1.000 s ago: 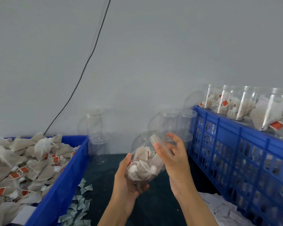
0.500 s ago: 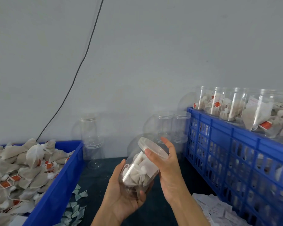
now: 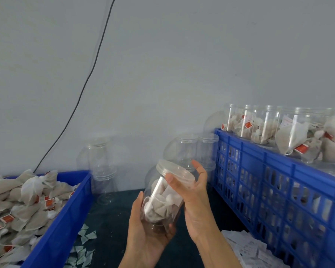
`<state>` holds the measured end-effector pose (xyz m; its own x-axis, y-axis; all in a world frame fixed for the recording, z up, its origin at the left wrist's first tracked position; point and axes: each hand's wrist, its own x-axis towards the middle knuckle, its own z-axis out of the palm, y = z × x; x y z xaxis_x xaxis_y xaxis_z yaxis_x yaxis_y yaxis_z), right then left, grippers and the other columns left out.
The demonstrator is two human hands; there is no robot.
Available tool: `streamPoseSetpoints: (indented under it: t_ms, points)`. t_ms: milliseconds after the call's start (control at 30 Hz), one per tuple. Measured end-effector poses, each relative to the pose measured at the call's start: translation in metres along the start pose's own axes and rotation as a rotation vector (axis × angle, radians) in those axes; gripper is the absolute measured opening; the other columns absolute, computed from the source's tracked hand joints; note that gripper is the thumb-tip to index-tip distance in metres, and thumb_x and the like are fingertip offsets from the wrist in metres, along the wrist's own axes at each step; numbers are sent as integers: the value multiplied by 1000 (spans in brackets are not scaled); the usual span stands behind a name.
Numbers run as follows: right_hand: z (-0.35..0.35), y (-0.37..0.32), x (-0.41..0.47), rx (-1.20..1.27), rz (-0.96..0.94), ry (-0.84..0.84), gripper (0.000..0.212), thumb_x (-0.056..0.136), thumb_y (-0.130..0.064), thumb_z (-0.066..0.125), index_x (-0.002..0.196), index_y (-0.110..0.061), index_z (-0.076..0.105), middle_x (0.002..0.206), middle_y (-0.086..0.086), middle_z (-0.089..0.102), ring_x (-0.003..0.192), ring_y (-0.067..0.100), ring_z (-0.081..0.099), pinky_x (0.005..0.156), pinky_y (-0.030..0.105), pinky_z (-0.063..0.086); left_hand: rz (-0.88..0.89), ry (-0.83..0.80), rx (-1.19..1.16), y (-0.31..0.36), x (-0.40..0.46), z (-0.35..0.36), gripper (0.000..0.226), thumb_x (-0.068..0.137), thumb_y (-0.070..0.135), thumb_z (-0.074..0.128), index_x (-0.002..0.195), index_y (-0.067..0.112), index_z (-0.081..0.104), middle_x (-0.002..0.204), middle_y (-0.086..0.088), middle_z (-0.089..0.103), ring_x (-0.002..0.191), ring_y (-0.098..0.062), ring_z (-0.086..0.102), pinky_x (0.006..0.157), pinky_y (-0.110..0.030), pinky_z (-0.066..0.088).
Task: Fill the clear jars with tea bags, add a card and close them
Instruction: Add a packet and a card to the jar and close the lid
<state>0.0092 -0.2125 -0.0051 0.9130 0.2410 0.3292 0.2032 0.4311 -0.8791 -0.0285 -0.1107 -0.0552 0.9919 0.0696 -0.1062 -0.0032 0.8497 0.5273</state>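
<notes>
A pale grey wall (image 3: pixel 182 64) fills most of what I can see, with a thin black cable (image 3: pixel 89 78) running down it towards the left. Along the right edge of the dark table (image 3: pixel 112 219) stands a tall blue crate (image 3: pixel 278 190) with slotted sides, and a row of filled jars (image 3: pixel 269 126) lies on its top, packed with tea bags and red tags. At the left edge sits a blue bin (image 3: pixel 62 219) heaped with loose tea bags (image 3: pixel 17 200).

Empty clear jars (image 3: pixel 103 171) stand stacked at the back edge by the wall, and more of them (image 3: pixel 193 149) are just beside the crate.

In the middle, above the table, the person holds a clear jar (image 3: pixel 162 202) tilted, its top leaning up and to the right. It is full of tea bags. The left hand (image 3: pixel 147 229) cups it from below, fingers curled round its base. The right hand (image 3: pixel 193 198) grips the upper part, thumb lying across the clear lid (image 3: pixel 174 171), which sits on the jar's mouth, fingers spread behind the rim.

Small paper scraps (image 3: pixel 83 246) lie on the table by the bin's front corner, and white cards (image 3: pixel 248 248) are scattered at the foot of the crate.
</notes>
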Motion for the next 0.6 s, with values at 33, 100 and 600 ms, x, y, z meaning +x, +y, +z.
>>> streamPoseSetpoints:
  t_ms: [33,100,600]
  points:
    - [1,-1,-1,1,9,-26,112,40,-37,92,134,-42,32,119,-3,62,98,9,67,75,22,53,6,-25,-3,0,0,1,54,72,54,65,94,6,78,98,-19,70,68,-28,67,49,-32,55]
    - [5,-2,-3,-61,34,-71,117,40,-37,88,138,-43,23,122,-4,60,98,9,65,72,20,53,5,-72,-26,2,-2,2,59,74,56,61,102,6,75,107,-21,70,78,-32,71,62,-39,59]
    - [-17,-52,-9,-267,5,9,74,76,-25,81,129,-30,29,117,-10,50,99,-3,52,68,6,44,42,-183,191,-10,-10,25,60,85,52,47,126,9,60,124,-20,65,110,-34,65,88,-54,52]
